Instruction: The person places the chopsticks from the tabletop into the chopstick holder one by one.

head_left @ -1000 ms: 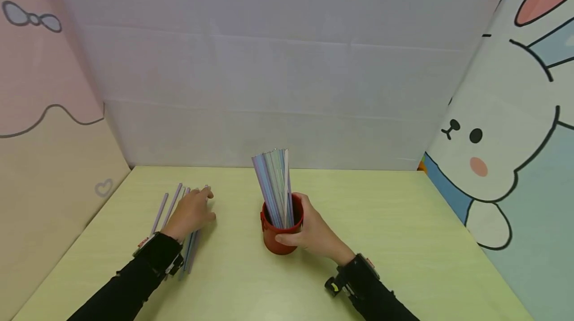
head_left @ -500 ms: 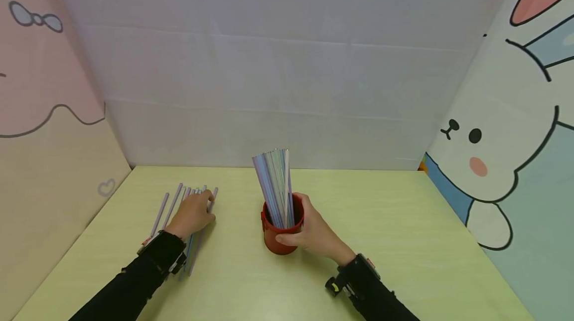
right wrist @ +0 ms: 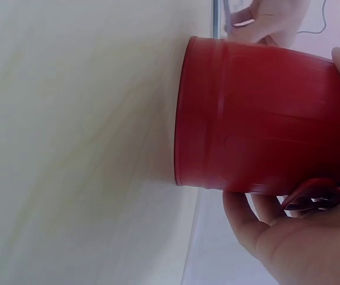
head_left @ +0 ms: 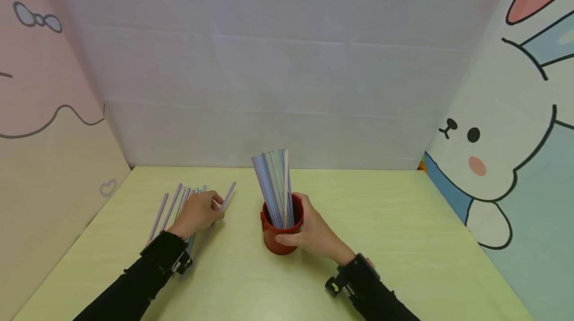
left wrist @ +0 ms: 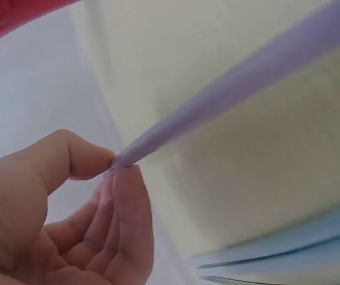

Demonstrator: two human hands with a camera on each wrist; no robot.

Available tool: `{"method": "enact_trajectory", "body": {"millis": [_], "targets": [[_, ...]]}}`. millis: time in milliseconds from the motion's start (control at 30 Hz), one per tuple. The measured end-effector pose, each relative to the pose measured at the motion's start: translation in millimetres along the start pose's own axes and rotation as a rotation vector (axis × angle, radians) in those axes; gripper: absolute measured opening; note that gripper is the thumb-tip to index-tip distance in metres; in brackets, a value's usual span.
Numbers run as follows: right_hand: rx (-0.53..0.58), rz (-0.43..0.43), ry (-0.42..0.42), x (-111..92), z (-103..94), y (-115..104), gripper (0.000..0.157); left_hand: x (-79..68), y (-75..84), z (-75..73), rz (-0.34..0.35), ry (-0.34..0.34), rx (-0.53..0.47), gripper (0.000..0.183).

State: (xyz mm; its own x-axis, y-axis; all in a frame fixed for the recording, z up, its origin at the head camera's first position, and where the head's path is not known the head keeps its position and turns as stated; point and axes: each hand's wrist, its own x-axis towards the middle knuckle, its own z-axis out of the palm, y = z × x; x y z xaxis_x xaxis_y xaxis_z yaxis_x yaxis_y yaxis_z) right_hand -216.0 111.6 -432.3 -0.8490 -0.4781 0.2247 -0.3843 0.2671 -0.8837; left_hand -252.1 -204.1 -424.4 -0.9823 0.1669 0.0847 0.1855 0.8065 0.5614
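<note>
Between thumb and fingertips my left hand (head_left: 200, 213) pinches a purple drinking straw (left wrist: 217, 98), slanting beside the other straws. Several loose straws (head_left: 172, 207), purple, blue and greenish, lie under and left of that hand on the table. My right hand (head_left: 314, 231) grips a red metal bucket (right wrist: 270, 119) around its side, thumb at the front and fingers behind. A bundle of pastel straws (head_left: 274, 186) stands in the bucket, leaning left, their tops well above the rim. In the right wrist view, part of the left hand shows beyond the bucket.
The pale yellow table (head_left: 394, 241) reaches back to a plain whitish wall panel (head_left: 287, 72). Panels with cartoon drawings stand at both sides, a rabbit (head_left: 502, 151) on the right one.
My left hand has taken hold of a purple straw from the right edge of the row and moved it right, toward the bucket. The right hand and bucket stay put.
</note>
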Motion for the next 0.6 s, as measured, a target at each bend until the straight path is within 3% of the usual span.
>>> {"method": "enact_trajectory", "body": {"millis": [200,400,600], "targets": [[-0.006,0.004,-0.005,-0.6,0.7,2.1,0.092,-0.3,22.9,-12.6,0.117,0.147,-0.057,0.023],[-0.016,0.016,-0.005,-0.5,2.6,4.2,0.093,-4.4,50.7,-34.0,0.159,0.281,-0.153,0.024],[-0.019,0.018,-0.007,-0.1,3.7,8.3,0.093,-7.5,81.2,-45.2,0.26,0.429,-0.239,0.025]]}}
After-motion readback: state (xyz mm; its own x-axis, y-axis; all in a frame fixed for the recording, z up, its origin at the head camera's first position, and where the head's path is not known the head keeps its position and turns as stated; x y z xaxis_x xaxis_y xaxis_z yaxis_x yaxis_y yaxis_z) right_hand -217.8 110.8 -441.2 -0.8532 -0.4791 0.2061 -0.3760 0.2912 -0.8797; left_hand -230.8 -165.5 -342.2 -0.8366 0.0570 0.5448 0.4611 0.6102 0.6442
